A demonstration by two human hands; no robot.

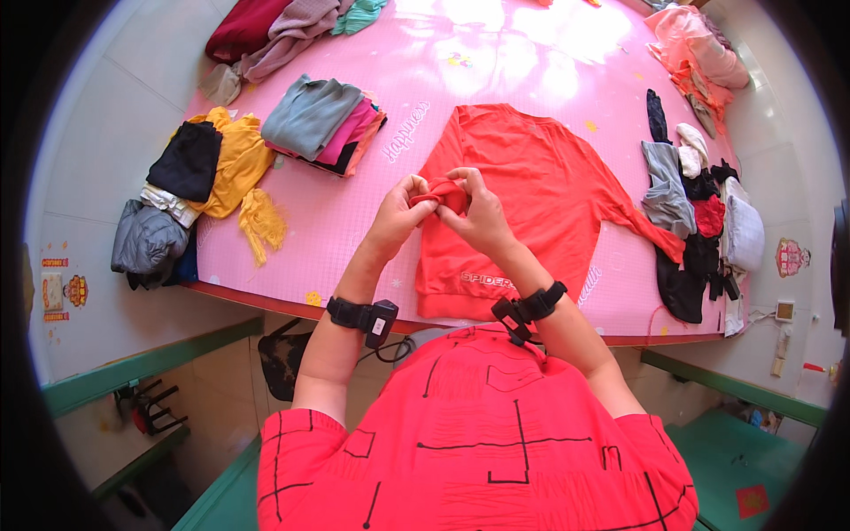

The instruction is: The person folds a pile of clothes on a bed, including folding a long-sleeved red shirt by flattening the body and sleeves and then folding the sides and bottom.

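Observation:
A red long-sleeved sweatshirt lies spread before me, its collar away from me and its hem near the table's front edge. White lettering runs along the lower part. Between both hands is a bunched sleeve end, lifted over the left side of the garment. My left hand pinches its left edge with thumb and fingers. On the other side, my right hand grips the same cloth, thumb close to the left one. The other sleeve stretches out to the right, its cuff touching dark clothes.
A pink patterned table cover lies under everything. Left of me stand a stack of folded clothes, a yellow fringed garment and a grey puffy garment. Socks and small garments line the right edge. More clothes lie far right.

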